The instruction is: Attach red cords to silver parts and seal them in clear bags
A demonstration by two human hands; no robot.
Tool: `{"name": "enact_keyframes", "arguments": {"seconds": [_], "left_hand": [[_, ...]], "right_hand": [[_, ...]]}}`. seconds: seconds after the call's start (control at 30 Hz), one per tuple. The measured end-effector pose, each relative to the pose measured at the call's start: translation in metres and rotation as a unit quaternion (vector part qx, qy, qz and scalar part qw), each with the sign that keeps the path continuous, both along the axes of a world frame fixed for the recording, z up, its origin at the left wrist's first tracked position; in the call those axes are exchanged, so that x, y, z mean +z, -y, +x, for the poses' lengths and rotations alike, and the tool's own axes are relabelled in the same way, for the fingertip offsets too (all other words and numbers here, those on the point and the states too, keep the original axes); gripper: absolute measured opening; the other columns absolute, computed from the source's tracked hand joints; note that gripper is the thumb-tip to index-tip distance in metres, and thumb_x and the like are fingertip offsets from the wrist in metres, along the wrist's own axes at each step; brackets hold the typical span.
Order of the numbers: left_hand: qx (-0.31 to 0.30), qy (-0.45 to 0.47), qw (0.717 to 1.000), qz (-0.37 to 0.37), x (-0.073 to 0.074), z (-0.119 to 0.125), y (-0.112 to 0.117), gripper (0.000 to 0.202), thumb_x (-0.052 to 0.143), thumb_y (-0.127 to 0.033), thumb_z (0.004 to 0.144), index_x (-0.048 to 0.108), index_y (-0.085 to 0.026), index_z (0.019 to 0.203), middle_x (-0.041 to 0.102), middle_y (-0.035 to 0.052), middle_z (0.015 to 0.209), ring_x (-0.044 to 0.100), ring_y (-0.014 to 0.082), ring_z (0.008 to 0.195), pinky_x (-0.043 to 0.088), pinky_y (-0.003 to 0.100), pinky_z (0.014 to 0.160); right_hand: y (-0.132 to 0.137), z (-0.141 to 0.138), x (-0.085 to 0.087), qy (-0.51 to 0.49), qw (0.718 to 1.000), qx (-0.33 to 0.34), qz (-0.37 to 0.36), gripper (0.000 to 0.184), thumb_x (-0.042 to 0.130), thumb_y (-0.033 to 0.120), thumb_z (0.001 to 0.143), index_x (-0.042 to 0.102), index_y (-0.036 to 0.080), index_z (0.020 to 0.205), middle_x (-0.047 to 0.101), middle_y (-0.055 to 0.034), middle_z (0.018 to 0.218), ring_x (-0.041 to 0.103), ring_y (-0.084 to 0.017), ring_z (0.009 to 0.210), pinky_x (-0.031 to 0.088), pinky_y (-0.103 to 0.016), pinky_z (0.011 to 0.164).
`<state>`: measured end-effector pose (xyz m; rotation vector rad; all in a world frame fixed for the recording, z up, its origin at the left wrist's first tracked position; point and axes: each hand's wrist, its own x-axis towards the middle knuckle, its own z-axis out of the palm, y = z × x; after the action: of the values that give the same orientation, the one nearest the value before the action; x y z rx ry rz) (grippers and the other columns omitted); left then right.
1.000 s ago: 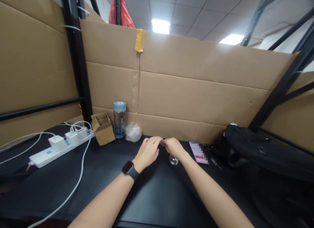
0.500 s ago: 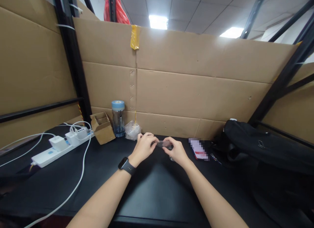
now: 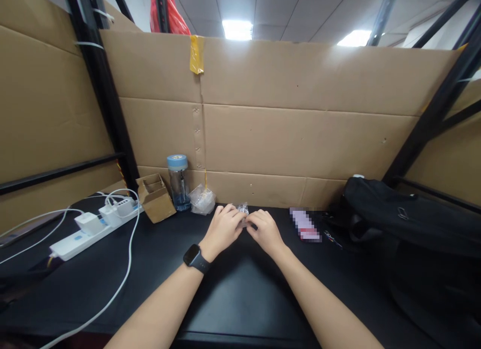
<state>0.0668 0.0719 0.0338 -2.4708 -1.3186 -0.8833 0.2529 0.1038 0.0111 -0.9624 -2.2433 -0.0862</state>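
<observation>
Both hands meet over the far middle of the black table. My left hand (image 3: 224,227), with a dark smartwatch on its wrist, has its fingers closed on a small crinkled piece of clear plastic (image 3: 243,208). My right hand (image 3: 266,232) pinches the near side of the same plastic with thumb and fingertips. The plastic sticks up shiny beyond the fingertips; its lower part is covered by the fingers. Whether anything is inside it I cannot tell.
A white power strip (image 3: 71,246) with plugs and a trailing cable lies left. An open cardboard box (image 3: 160,206), a blue-lidded bottle (image 3: 178,184) and a clear plastic bag (image 3: 203,201) stand behind. On the right are a phone (image 3: 305,225) and a black backpack (image 3: 406,234).
My hands have drawn closer together and turned fingers-down. The dark see-through piece between them no longer shows as before; crinkled clear plastic now shows above the fingertips. The view has shifted slightly.
</observation>
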Motion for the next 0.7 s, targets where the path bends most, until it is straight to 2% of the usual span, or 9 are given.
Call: {"name": "enact_keyframes", "arguments": {"seconds": [0.17, 0.27, 0.33, 0.4, 0.5, 0.7], "left_hand": [[0.02, 0.042, 0.999, 0.003, -0.005, 0.0, -0.004, 0.018, 0.055, -0.012, 0.091, 0.067, -0.023, 0.098, 0.073, 0.0051, 0.099, 0.056, 0.0238, 0.099, 0.039, 0.039, 0.084], [0.025, 0.085, 0.996, 0.005, -0.007, 0.0, -0.006, 0.013, 0.056, -0.016, 0.092, 0.068, -0.022, 0.094, 0.073, 0.0047, 0.098, 0.059, 0.0225, 0.095, 0.04, 0.038, 0.082], [0.017, 0.101, 0.995, 0.003, -0.008, 0.0, -0.006, 0.012, 0.057, -0.017, 0.092, 0.068, -0.023, 0.095, 0.073, 0.004, 0.097, 0.06, 0.0219, 0.094, 0.039, 0.038, 0.082], [0.017, 0.098, 0.995, 0.003, -0.008, 0.001, -0.006, 0.012, 0.058, -0.017, 0.092, 0.068, -0.024, 0.094, 0.074, 0.003, 0.095, 0.06, 0.0223, 0.094, 0.039, 0.039, 0.082], [0.036, 0.065, 0.997, 0.01, -0.008, 0.004, -0.004, 0.015, 0.056, -0.013, 0.09, 0.067, -0.024, 0.091, 0.073, 0.0039, 0.091, 0.059, 0.0249, 0.097, 0.038, 0.041, 0.082], [0.056, 0.024, 0.998, 0.018, -0.014, 0.013, -0.001, 0.017, 0.054, -0.012, 0.088, 0.064, -0.024, 0.092, 0.073, 0.0063, 0.092, 0.061, 0.026, 0.09, 0.041, 0.042, 0.079]], "right_hand": [[0.002, 0.002, 0.003, -0.072, 0.997, -0.017, -0.018, 0.017, 0.057, 0.017, 0.088, 0.068, 0.021, 0.099, 0.071, -0.0072, 0.1, 0.061, -0.023, 0.094, 0.046, -0.034, 0.087], [-0.001, 0.006, 0.002, -0.162, 0.985, -0.004, -0.066, 0.022, 0.057, 0.018, 0.086, 0.065, 0.021, 0.106, 0.068, -0.0064, 0.106, 0.063, -0.017, 0.075, 0.051, -0.029, 0.074], [-0.005, 0.008, -0.001, -0.191, 0.977, 0.021, -0.09, 0.019, 0.056, 0.019, 0.086, 0.065, 0.021, 0.104, 0.067, -0.0057, 0.108, 0.06, -0.012, 0.063, 0.049, -0.025, 0.062], [-0.008, 0.011, -0.004, -0.187, 0.979, 0.034, -0.078, 0.014, 0.055, 0.019, 0.089, 0.066, 0.021, 0.097, 0.067, -0.0048, 0.102, 0.06, -0.013, 0.064, 0.048, -0.025, 0.06], [-0.009, 0.011, -0.007, -0.153, 0.987, 0.016, -0.035, 0.016, 0.053, 0.015, 0.09, 0.067, 0.022, 0.089, 0.067, -0.0021, 0.084, 0.061, -0.015, 0.066, 0.049, -0.026, 0.065], [-0.003, 0.006, -0.006, -0.058, 0.997, -0.002, 0.06, 0.024, 0.051, 0.008, 0.088, 0.066, 0.026, 0.092, 0.068, -0.0044, 0.087, 0.064, -0.021, 0.08, 0.05, -0.032, 0.074]]}}
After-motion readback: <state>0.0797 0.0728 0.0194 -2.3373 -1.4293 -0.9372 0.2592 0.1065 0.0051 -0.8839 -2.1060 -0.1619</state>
